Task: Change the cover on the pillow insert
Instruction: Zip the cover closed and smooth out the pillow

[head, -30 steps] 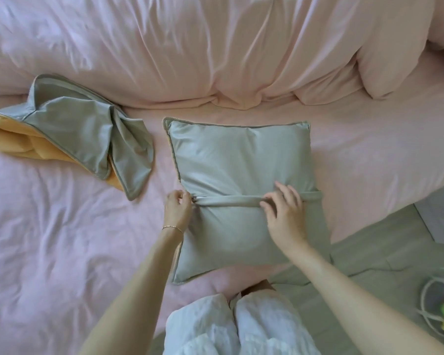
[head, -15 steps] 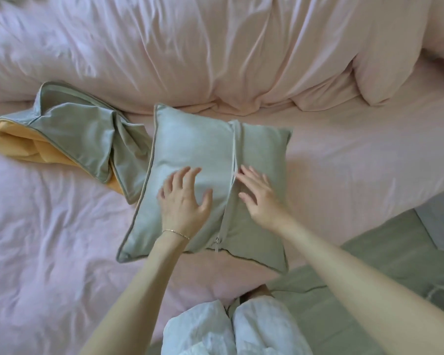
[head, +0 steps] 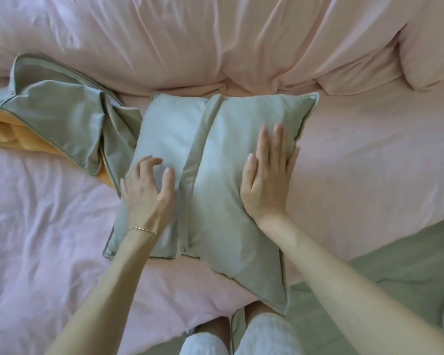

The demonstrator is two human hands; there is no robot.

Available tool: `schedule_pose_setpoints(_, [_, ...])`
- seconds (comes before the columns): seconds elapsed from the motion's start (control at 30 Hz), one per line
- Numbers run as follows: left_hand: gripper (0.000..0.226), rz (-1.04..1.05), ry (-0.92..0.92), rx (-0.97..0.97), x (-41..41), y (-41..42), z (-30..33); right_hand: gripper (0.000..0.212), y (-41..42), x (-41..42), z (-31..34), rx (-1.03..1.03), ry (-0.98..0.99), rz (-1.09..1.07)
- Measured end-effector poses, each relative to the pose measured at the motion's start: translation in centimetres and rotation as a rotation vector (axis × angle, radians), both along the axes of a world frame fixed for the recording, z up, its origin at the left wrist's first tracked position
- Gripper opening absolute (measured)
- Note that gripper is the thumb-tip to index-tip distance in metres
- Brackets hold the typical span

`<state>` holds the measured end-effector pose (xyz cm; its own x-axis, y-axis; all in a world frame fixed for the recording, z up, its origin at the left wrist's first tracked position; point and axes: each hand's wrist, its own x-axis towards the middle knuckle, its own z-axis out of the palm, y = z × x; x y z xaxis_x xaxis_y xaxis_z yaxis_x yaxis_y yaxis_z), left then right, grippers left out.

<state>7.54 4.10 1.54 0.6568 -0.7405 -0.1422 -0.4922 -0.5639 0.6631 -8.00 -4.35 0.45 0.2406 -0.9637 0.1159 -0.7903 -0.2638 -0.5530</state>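
A square pillow in a grey-green cover point(head: 215, 180) lies on the pink bed, its zip flap running from far to near down the middle. My left hand point(head: 146, 193) rests on its left half with fingers loosely bent and spread. My right hand point(head: 267, 175) lies flat on its right half, fingers straight and pointing away from me. The near right corner of the pillow hangs over the bed edge. A second, empty cover point(head: 62, 129), grey-green outside and orange inside, lies crumpled to the left, touching the pillow's left edge.
A bunched pink duvet point(head: 190, 42) fills the far side of the bed, with a pink pillow point(head: 431, 47) at the far right. My knees in white trousers point(head: 241, 339) are at the bed edge. A grey-green rug point(head: 395, 272) covers the floor at right.
The pillow has been turned so its zip flap runs away from me instead of across. My left hand left the zip end, and both hands shifted onto the pillow's two halves.
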Motion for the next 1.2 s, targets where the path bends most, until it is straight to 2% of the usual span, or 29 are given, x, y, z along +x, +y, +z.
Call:
schedule_pose_setpoints(0.07, [0.056,-0.033,0.050,-0.092,0.4,-1.1,0.5,0.054,1.7,3.0,0.6,-0.178,0.077,0.127])
schedule_pose_setpoints(0.2, [0.060,0.012,0.185,-0.025,2.1,0.3,-1.5,0.052,5.0,8.2,-0.5,-0.222,0.190,0.245])
schedule_pose_setpoints(0.33, [0.057,-0.039,0.175,0.102,5.2,2.6,-5.9,0.052,6.9,11.4,-5.8,-0.274,0.394,0.364])
schedule_pose_setpoints(0.43, [0.061,-0.027,0.157,0.127,6.9,1.4,-8.2,0.050,5.3,14.3,-8.7,-0.318,0.387,0.370])
schedule_pose_setpoints(0.5, [0.060,-0.078,0.062,0.212,7.2,0.2,-9.1,0.051,1.5,14.1,-10.1,-0.323,0.341,0.317])
schedule_pose_setpoints(0.57, [0.063,-0.196,-0.163,0.284,6.1,-0.9,-9.5,0.048,-3.7,10.1,-11.8,-0.298,0.351,0.143])
schedule_pose_setpoints(0.6, [0.063,-0.252,-0.238,0.270,4.9,-1.4,-9.6,0.042,-6.2,6.8,-12.6,-0.297,0.389,0.071])
schedule_pose_setpoints(0.67, [0.061,-0.335,-0.334,0.212,2.3,-1.9,-10.5,0.048,-9.0,0.1,-13.5,-0.236,0.416,0.036])
schedule_pose_setpoints(0.8, [0.058,-0.294,-0.433,0.166,1.5,-3.0,-12.1,0.051,-8.9,-1.4,-14.6,-0.200,0.329,0.076])
schedule_pose_setpoints(0.97, [0.052,-0.291,-0.418,0.124,1.7,-2.3,-11.2,0.043,-8.3,-1.9,-12.7,-0.204,0.124,0.062])
schedule_pose_setpoints(1.07, [0.039,-0.260,-0.413,0.021,1.6,-2.3,-9.9,0.043,-7.1,-2.2,-11.5,-0.209,0.046,0.047])
schedule_pose_setpoints(1.2, [0.027,-0.217,-0.301,-0.216,0.7,-3.0,-7.0,0.041,-5.6,-3.6,-8.7,-0.133,-0.108,-0.020])
